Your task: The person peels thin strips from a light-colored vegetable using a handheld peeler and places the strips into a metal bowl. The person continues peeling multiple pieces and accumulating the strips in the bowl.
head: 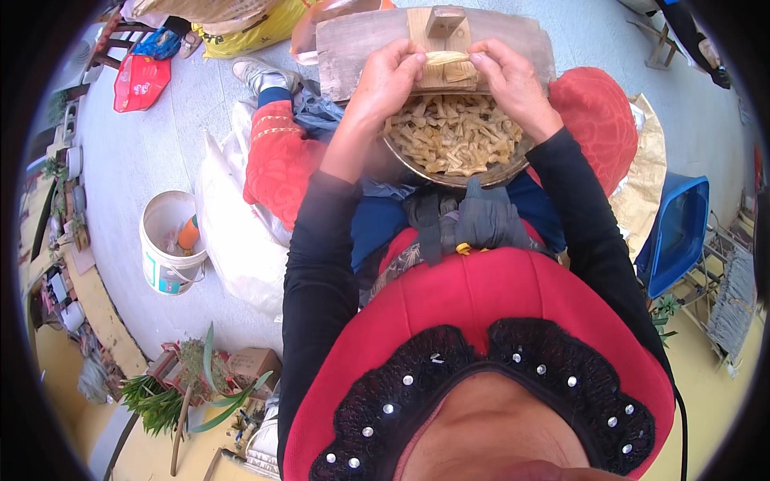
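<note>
My left hand point(391, 78) and my right hand point(508, 75) each pinch one end of a pale yellow twisted strip point(446, 58), perhaps dried plant leaf or husk. The strip is held level between my fingertips, over a wooden board point(361, 42). A lighter plank crosses the middle of the board, with a small wooden block point(446, 21) standing on it. Below the strip, a short yellowish piece point(460, 73) lies on the plank. Under the board's near edge, a round metal basin point(451, 179) at my lap holds many short tan knotted pieces point(457, 135).
Left of my legs are a large white sack point(240, 258) and a white bucket point(174, 264) with an orange-handled object inside. A brown paper sack point(646, 174) and a blue plastic tub point(674, 234) stand right. A yellow sack point(252, 30) lies ahead, potted plants point(159, 397) behind left.
</note>
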The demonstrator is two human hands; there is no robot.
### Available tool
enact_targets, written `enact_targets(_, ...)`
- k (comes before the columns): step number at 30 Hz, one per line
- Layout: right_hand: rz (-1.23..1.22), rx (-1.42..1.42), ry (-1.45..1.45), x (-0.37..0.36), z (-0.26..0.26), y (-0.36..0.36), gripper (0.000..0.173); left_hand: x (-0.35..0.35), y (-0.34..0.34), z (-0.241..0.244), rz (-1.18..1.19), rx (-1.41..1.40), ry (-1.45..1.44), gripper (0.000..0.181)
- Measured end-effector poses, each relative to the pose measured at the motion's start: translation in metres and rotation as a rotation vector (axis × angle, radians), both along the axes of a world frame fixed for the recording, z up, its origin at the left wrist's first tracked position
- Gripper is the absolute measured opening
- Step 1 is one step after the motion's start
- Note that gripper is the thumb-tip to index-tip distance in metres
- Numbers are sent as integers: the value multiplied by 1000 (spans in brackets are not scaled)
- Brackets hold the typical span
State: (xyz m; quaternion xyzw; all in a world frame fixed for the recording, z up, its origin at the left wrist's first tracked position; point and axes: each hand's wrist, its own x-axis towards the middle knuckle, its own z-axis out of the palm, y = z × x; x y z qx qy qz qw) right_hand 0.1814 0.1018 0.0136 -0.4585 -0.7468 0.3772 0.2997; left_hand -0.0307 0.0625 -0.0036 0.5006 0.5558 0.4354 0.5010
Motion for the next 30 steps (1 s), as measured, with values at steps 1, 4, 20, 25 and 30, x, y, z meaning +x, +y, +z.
enact_targets(1, -2, 17, -17, -1, -3, 2, 17, 1, 2, -1, 19, -17, -2, 16)
enact_targets(4, 34, 53, -60, -4, -20, 9, 16, 5, 8, -17, 87, 58, 119, 16)
enact_targets(20, 37, 469, -132, -17, 14, -44, 16, 51, -61, 13, 46, -96, -411, 15)
enact_targets(25, 60, 206, -128, -1, 6, -39, 27, 29, -62, 5, -100, 0, 42, 26)
enact_targets(30, 506, -780, 270, 1, 24, -91, 22, 16, -60, 8, -183, 63, 42, 33)
